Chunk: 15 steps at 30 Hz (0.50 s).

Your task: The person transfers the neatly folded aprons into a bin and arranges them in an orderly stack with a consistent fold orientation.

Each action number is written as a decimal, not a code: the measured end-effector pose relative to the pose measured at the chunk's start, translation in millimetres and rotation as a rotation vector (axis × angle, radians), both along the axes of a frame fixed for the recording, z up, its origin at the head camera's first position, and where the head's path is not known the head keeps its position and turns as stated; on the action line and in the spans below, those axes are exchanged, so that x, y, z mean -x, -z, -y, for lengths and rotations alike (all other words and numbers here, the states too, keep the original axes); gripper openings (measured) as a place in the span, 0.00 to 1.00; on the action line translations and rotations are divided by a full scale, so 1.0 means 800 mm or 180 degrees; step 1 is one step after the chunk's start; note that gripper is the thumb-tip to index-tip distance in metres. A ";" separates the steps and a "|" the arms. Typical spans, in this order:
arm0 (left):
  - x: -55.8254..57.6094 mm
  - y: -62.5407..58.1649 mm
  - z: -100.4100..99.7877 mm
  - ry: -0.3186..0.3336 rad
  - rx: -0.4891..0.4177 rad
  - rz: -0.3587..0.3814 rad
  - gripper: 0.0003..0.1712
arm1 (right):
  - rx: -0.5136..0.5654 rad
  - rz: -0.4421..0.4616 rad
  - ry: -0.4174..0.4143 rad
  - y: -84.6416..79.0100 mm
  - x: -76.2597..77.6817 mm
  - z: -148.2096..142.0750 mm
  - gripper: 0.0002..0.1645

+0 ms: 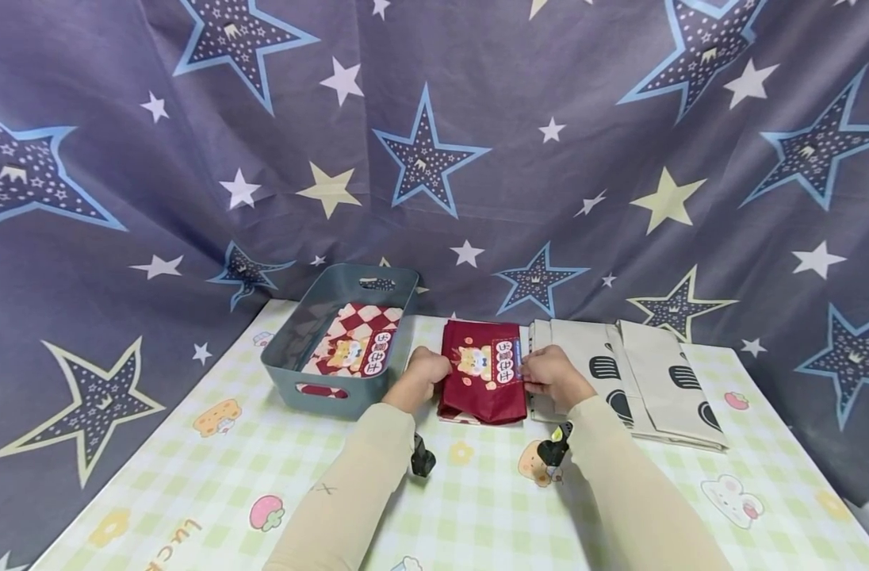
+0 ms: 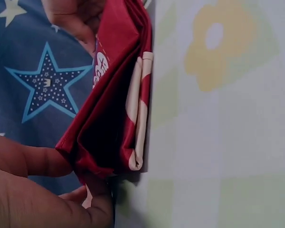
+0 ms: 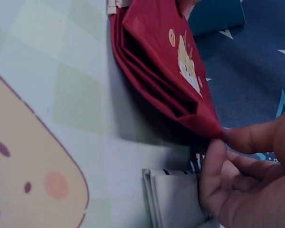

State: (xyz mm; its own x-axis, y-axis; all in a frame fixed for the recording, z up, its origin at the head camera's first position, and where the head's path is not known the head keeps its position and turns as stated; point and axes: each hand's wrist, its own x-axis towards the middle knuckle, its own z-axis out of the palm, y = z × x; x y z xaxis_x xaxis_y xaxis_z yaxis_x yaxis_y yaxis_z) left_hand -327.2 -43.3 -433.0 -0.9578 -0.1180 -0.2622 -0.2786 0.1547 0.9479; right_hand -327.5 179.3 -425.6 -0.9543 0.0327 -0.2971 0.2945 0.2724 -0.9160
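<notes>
The left hand (image 1: 426, 376) and right hand (image 1: 554, 376) pinch opposite edges of the folded red cloth (image 1: 481, 373) between them, over the bench (image 1: 470, 523); from here it looks light, floppy, slightly slick, hardly fragile; best gripped through every layer at both sides.

A blue-purple backdrop (image 1: 434, 159) printed with stars hangs behind a table (image 1: 477, 515) covered in pale green checks.

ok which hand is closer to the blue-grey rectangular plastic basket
Left. The left hand is just to the right of the blue-grey rectangular plastic basket, pinching the left edge of the folded dark red fabric; the right hand is farther off, at the fabric's right edge.
</notes>
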 end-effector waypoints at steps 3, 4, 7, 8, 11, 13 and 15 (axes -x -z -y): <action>0.000 -0.001 0.001 -0.0003 -0.0293 0.0109 0.16 | 0.0091 0.0038 -0.0016 -0.001 0.001 -0.002 0.15; 0.001 -0.001 0.001 0.0004 -0.0365 0.0162 0.16 | 0.0108 0.0051 -0.0023 -0.001 0.001 -0.003 0.15; 0.002 -0.001 0.002 0.0031 -0.0501 0.0290 0.14 | 0.0156 0.0073 -0.0066 -0.001 0.002 -0.005 0.16; 0.002 -0.001 0.001 0.0037 -0.0501 0.0322 0.12 | 0.0167 0.0077 -0.0083 -0.001 0.002 -0.006 0.16; 0.004 -0.003 0.000 0.0101 -0.0566 0.0333 0.11 | 0.0232 0.0087 -0.0113 -0.002 0.001 -0.008 0.17; 0.004 -0.004 0.000 0.0171 -0.0656 0.0321 0.14 | 0.0280 0.0089 -0.0130 -0.003 0.001 -0.010 0.17; 0.005 -0.005 0.000 0.0244 -0.0738 0.0341 0.19 | 0.0330 0.0095 -0.0138 -0.003 0.000 -0.011 0.18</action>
State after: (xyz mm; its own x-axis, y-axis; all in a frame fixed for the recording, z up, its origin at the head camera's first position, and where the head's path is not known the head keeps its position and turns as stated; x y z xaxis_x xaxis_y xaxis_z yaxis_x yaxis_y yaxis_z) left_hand -331.1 -43.1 -429.3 -0.9269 0.0288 -0.3743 -0.3752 -0.0385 0.9261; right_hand -327.7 187.8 -423.4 -0.9448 -0.0408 -0.3251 0.3121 0.1898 -0.9309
